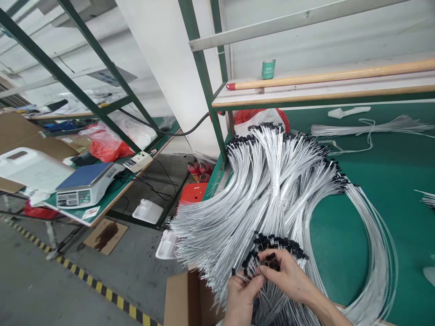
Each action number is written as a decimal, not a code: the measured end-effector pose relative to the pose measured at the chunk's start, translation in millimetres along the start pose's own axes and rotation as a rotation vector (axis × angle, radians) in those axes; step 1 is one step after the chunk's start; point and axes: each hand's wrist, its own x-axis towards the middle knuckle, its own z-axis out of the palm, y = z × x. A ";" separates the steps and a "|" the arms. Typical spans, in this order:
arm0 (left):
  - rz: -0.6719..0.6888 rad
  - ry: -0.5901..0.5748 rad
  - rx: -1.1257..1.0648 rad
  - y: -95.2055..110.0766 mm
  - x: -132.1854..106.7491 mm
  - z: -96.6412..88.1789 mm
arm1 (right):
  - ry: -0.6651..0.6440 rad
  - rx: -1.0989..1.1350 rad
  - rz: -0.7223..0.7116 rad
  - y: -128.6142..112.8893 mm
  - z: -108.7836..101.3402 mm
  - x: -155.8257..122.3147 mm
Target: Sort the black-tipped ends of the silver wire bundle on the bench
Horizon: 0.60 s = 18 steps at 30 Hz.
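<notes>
A big heap of thin white wires with black end connectors [272, 181] lies fanned over the left end of a green table [390, 190]. At the bottom centre both hands work in one bundle of these wires [275, 246]. My left hand [242, 296] is closed, pinching wires just under the black connectors. My right hand [288, 276] curls over the same bundle from the right, fingers pressed on the connector ends. Long wire loops [377, 253] curve away to the right.
A cardboard box [185, 294] stands open below the table edge. A shelf above holds a wooden pole [333, 74] and a green tape roll [268, 69]. Left, another bench carries a blue-topped scale [84, 183] and red bags [105, 147]. Yellow-black floor tape [88, 280] crosses the floor.
</notes>
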 end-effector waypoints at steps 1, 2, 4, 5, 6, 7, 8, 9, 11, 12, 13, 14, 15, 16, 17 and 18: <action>0.002 0.006 0.022 2.3 -1.1 1.0 | -0.011 0.007 0.010 -0.7 -0.4 -0.1; 0.007 0.011 0.041 5.7 -2.8 2.5 | -0.028 0.015 0.015 -1.3 -1.0 0.0; 0.021 0.015 0.056 14.3 -7.4 6.3 | -0.063 0.020 0.001 -2.1 -2.2 0.6; 0.026 0.013 0.047 18.6 -9.8 8.4 | -0.070 0.020 -0.007 -2.2 -2.9 0.9; 0.027 0.012 0.034 22.3 -12.0 10.4 | -0.076 0.015 -0.015 -2.3 -3.4 1.3; 0.026 0.014 0.020 25.0 -13.7 11.9 | -0.079 0.009 -0.022 -2.3 -3.7 1.6; 0.028 0.020 0.009 26.2 -14.7 12.9 | -0.085 0.005 -0.031 -2.1 -3.8 2.0; 0.031 0.031 0.006 26.0 -14.9 13.3 | -0.094 0.002 -0.042 -2.0 -3.5 2.4; 0.042 0.051 -0.001 21.4 -12.6 12.2 | -0.109 0.008 -0.065 -1.9 -2.5 3.0; 0.042 0.057 -0.005 17.6 -10.6 10.8 | -0.109 0.015 -0.069 -2.0 -1.8 3.2; 0.040 0.054 -0.021 13.5 -8.3 9.2 | -0.113 0.024 -0.073 -2.2 -1.2 3.4; 0.037 0.046 -0.033 9.5 -6.0 7.6 | -0.115 0.032 -0.074 -2.5 -0.8 3.5; 0.031 0.043 -0.037 6.0 -4.0 6.0 | -0.119 0.038 -0.078 -2.7 -0.6 3.6; 0.026 0.037 -0.042 3.4 -2.5 4.7 | -0.123 0.042 -0.081 -2.9 -0.5 3.6; 0.023 0.033 -0.040 1.7 -1.5 3.6 | -0.124 0.046 -0.081 -3.0 -0.6 3.7; 0.022 0.029 -0.037 0.9 -1.0 2.8 | -0.126 0.049 -0.082 -2.7 -0.7 3.7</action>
